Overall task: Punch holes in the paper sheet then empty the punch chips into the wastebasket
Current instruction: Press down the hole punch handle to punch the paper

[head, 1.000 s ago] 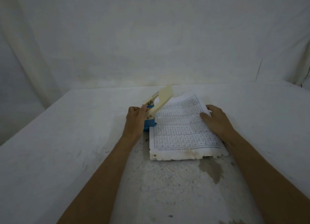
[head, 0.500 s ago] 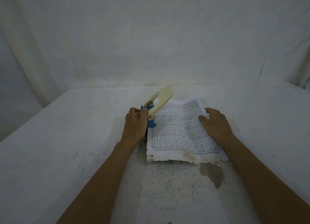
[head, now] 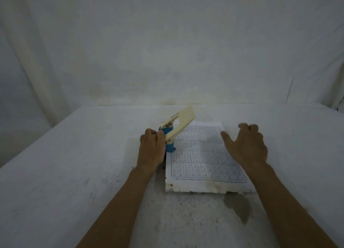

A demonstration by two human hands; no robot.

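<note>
A hole punch (head: 176,128) with a blue base and a raised cream lever stands at the left edge of a gridded paper sheet (head: 201,158) lying flat on the table. My left hand (head: 151,149) grips the punch's base from the left. Lifted off the sheet, my right hand (head: 247,145) hovers above its right side with fingers spread, holding nothing. The sheet's near edge is ragged and stained. No wastebasket is in view.
The table (head: 74,173) is covered in a white, speckled cloth, with a dark wet stain (head: 240,206) just below the sheet's near right corner. A white cloth backdrop (head: 167,52) hangs behind the table's far edge.
My right hand has lifted off the sheet's right edge and opened. The sheet now lies flatter. My left hand stays on the punch.
</note>
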